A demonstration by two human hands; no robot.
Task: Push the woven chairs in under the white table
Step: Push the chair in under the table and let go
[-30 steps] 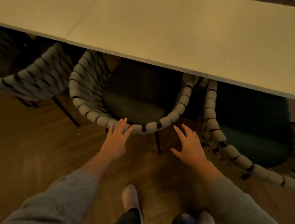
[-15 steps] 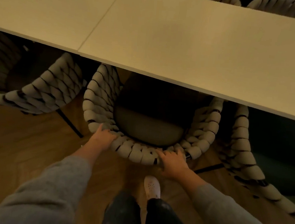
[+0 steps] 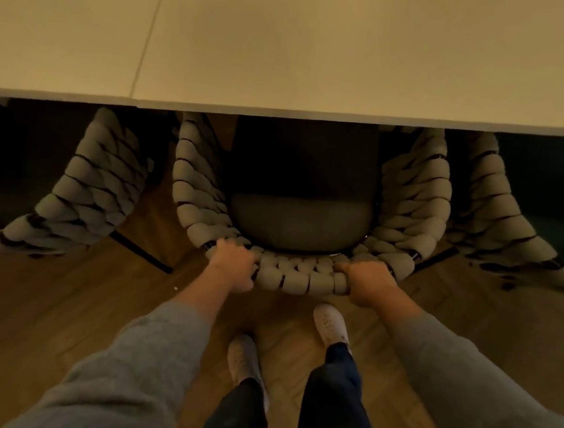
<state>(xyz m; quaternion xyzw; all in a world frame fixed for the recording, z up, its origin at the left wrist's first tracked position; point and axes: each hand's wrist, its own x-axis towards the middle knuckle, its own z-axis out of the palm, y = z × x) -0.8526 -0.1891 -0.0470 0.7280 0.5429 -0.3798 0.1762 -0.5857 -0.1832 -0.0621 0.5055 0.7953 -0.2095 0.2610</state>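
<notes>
Two hands clamp the curved back rim of the middle woven chair (image 3: 299, 278) at frame centre, well apart: left hand (image 3: 233, 264) at the rim's left end, right hand (image 3: 368, 283) at its right, fingers curled over the weave. Its dark seat cushion (image 3: 298, 222) sits partly beneath the white table (image 3: 322, 46). The left woven chair (image 3: 85, 189) and right woven chair (image 3: 499, 212) flank it on the wooden floor (image 3: 62, 297).

The wooden floor (image 3: 45, 295) is carrying three woven chairs. The middle chair (image 3: 302, 278) is standing with its dark seat reaching partly under the white tabletop (image 3: 356, 49). The left chair (image 3: 96, 180) and right chair (image 3: 498, 215) are standing just beside it. The left shoe (image 3: 242, 357) and right shoe (image 3: 331, 322), both white, are standing near the middle chair's back. A seam (image 3: 150, 31) is running across the tabletop.
</notes>
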